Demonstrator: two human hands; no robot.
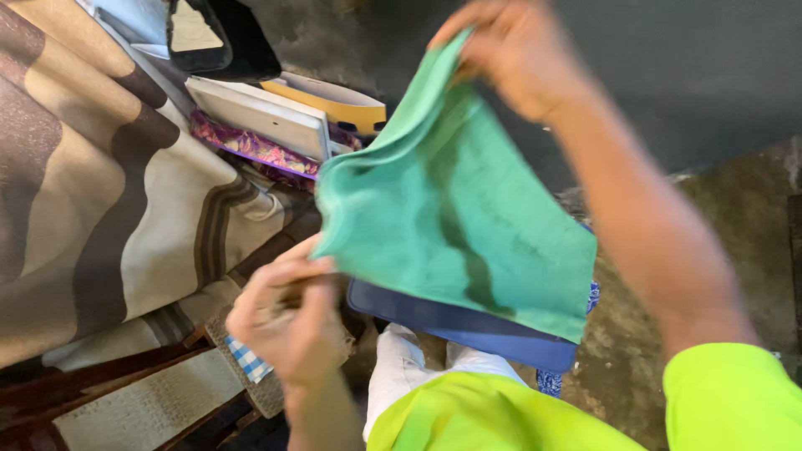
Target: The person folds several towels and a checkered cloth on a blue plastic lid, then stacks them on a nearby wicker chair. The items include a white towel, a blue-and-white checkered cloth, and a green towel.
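Green cloth (pixel 451 217) hangs spread between your two hands in the head view, held up in front of you above a dark blue flat case (pixel 468 326) that sits just under its lower edge. Your right hand (pixel 518 54) is raised high, fingers pinched shut on the top corner, forearm running down and outward to the bright yellow sleeve (pixel 735 401). Your left hand (pixel 288 321) is lower and nearer your body, closed on the cloth's left corner, knuckles toward the camera; the picture is blurred there, so how much fabric it has is hard to tell. That shallow-looking hold is the weak point: I judge that a tug from the upper hand could pull the corner free and let the cloth swing down onto the case or the grimy floor (pixel 718 234). To your left lie a brown striped sheet (pixel 109 184), a white book (pixel 259 113) and a yellow box (pixel 334 100), well apart from the cloth.
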